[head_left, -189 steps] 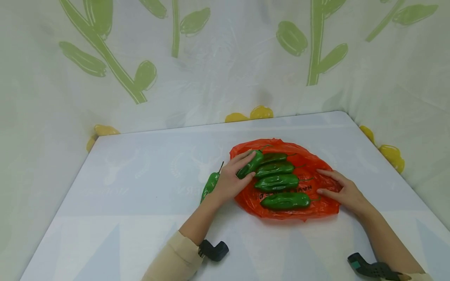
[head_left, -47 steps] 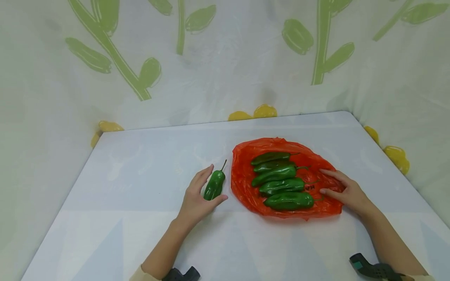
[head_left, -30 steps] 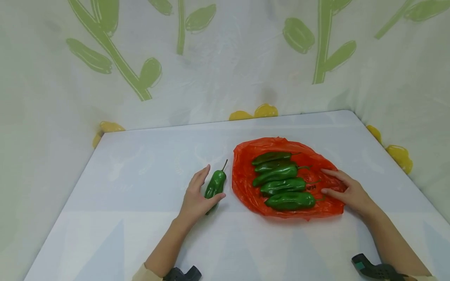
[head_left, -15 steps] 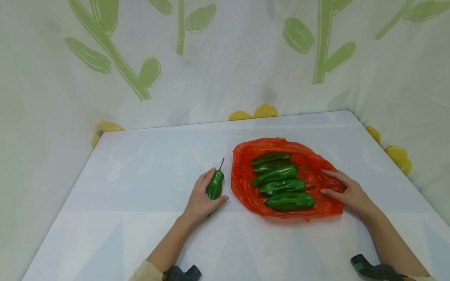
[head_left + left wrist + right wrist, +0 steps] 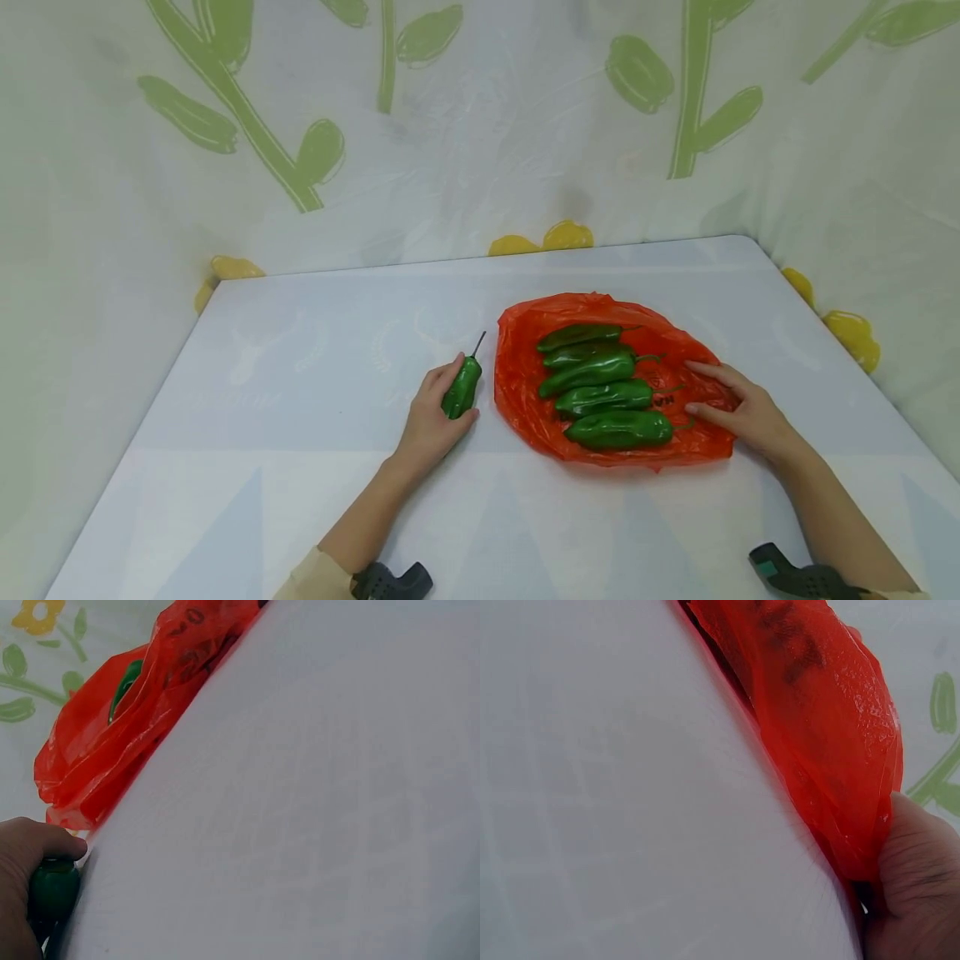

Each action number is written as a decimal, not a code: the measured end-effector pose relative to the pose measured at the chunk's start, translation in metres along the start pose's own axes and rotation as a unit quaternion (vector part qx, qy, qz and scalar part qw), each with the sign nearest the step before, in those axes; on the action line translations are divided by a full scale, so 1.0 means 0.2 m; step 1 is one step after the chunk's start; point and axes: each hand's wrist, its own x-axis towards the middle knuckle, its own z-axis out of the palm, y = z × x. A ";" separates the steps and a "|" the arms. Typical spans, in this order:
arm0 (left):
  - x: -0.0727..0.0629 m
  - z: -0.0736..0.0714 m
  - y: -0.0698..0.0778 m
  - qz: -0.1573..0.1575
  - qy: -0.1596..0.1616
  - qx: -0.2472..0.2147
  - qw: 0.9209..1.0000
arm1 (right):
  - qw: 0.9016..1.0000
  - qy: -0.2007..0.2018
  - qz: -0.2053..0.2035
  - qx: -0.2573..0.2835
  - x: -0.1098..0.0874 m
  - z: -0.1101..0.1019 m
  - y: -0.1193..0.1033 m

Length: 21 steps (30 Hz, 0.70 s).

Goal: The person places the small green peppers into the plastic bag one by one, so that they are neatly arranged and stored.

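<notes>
My left hand (image 5: 432, 425) holds a long green pepper (image 5: 461, 390), its thin stem pointing away from me, just left of the bag. In the left wrist view the thumb lies over the pepper's blunt end (image 5: 54, 891). Several more green peppers (image 5: 618, 429) lie side by side in an opened red plastic bag (image 5: 525, 321), stems to the right. My right hand (image 5: 752, 418) holds the bag's right edge, with thumb and forefinger lying over the rim. In the right wrist view the bag's side hides most of those fingers.
The bag stands right of centre on a pale, faintly patterned tabletop (image 5: 285, 392). A light wall covering with printed green leaves (image 5: 187, 117) rises behind the table's back edge and along both sides. A dark device (image 5: 393, 581) sits on each wrist.
My left hand has let go of a pepper in the bag, moved left to the pepper on the table and closed round it. My right hand has stayed at the bag's edge.
</notes>
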 end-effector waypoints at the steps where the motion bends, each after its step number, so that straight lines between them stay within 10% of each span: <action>1: 0.00 0.00 0.00 0.005 0.001 0.000 1.000 | 1.000 0.000 0.000 0.004 0.00 0.00 0.00; 21: 0.05 0.04 0.07 0.064 -0.005 -0.016 0.998 | 1.000 -0.003 0.002 0.011 0.01 0.00 0.01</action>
